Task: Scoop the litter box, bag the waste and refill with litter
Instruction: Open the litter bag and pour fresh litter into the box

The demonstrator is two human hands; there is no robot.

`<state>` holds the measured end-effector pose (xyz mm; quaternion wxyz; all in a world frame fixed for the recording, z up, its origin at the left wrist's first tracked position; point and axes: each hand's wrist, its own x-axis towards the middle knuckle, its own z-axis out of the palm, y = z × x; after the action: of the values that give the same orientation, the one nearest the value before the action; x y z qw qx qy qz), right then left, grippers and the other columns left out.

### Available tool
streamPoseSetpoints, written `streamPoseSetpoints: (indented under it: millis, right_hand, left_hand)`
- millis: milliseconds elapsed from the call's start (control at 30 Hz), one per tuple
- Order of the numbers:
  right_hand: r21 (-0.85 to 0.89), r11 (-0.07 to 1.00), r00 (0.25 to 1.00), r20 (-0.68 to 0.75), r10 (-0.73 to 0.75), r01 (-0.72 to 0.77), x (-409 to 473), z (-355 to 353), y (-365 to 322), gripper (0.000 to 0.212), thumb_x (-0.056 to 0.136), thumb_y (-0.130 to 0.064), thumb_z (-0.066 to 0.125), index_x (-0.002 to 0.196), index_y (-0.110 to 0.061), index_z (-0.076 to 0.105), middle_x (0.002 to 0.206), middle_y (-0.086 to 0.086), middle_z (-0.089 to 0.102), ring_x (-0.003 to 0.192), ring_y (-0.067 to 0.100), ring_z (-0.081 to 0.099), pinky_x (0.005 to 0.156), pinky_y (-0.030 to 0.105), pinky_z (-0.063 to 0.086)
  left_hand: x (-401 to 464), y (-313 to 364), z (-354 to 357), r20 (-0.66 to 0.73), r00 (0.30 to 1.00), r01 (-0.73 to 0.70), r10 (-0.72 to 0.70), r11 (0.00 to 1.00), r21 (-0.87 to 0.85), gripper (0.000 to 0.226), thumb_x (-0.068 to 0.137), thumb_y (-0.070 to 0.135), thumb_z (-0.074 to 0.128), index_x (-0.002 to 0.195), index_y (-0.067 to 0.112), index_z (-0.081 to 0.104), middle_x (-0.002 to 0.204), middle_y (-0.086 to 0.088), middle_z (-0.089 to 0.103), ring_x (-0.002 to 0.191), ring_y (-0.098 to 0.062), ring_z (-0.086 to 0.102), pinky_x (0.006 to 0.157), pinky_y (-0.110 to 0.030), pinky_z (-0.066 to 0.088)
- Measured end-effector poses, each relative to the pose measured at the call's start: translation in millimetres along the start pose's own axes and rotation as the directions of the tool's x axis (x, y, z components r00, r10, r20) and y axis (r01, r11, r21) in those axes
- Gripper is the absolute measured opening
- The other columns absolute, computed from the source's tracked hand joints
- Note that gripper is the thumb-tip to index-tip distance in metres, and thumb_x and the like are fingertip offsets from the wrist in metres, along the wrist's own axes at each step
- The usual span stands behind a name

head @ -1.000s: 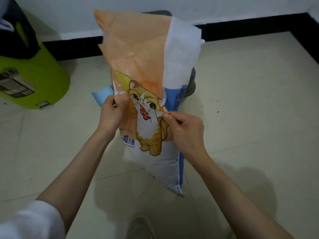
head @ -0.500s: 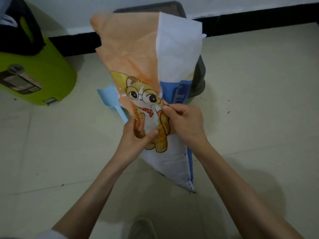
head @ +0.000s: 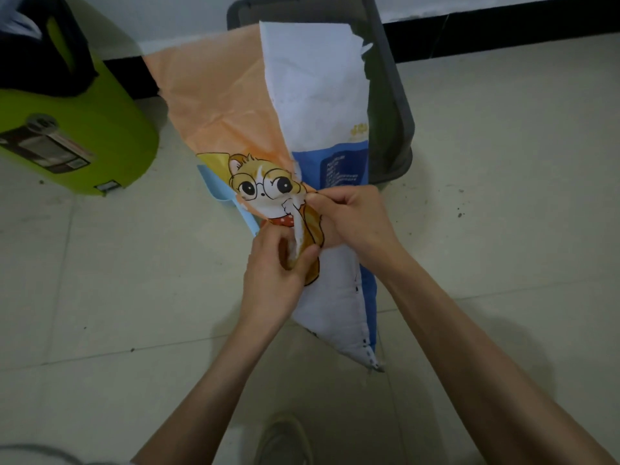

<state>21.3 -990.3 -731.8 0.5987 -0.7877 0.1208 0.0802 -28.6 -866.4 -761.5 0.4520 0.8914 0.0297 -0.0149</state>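
My arms are bare all the way from the wrists to past the elbows, no watch, no bracelets, no rings that I can see on either my left hand or my right hand. No gloves either. Down at the bottom left corner there's a bit of pale sleeve, looks white or light grey, too blurry to tell the fabric. Between my forearms you can see the toe of my shoe, a dull greyish thing with a rounded front, dim in this light.
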Motion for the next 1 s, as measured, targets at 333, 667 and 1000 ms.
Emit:
streamPoseSetpoints:
  millis: [333,667,1000]
  right_hand:
    - [0.216,0.971,0.993,-0.072,-0.090,0.103,-9.8,-13.7,0.6,0.016,0.089,-0.013,0.060,0.076,-0.016,0.071,0.077,-0.002,0.069,0.076,0.010,0.066,0.075,0.024,0.057]
    - [0.519,0.781,0.926,0.057,0.374,-0.347,5.5,1.2,83.3,0.053,0.086,-0.044,0.061,0.127,-0.011,0.053,0.117,0.005,0.068,0.102,0.021,0.067,0.088,0.036,0.055]
    - [0.710,0.600,0.849,-0.008,0.529,-0.368,12.1,3.4,92.0,0.035,0.091,-0.024,0.060,0.117,-0.001,0.061,0.099,0.015,0.069,0.065,0.018,0.066,0.048,0.021,0.051]
  left_hand:
    - [8.0,-3.8,-18.7,-0.264,0.958,0.110,-0.114,0.993,-0.032,0.030,0.091,0.018,0.054,0.067,0.014,0.036,0.055,0.005,0.041,0.052,-0.001,0.044,0.049,-0.022,0.028]
    - [7.2,-19.8,-43.5,-0.155,0.982,0.092,-0.111,0.988,-0.123,0.030,0.091,0.021,0.055,0.066,0.015,0.039,0.059,-0.003,0.046,0.056,-0.014,0.041,0.052,-0.021,0.034]
    - [7.6,-23.2,-40.7,0.043,0.998,0.048,-0.036,0.942,-0.332,0.023,0.083,0.027,0.060,0.080,0.005,0.054,0.081,0.017,0.068,0.082,-0.003,0.063,0.074,-0.015,0.050]
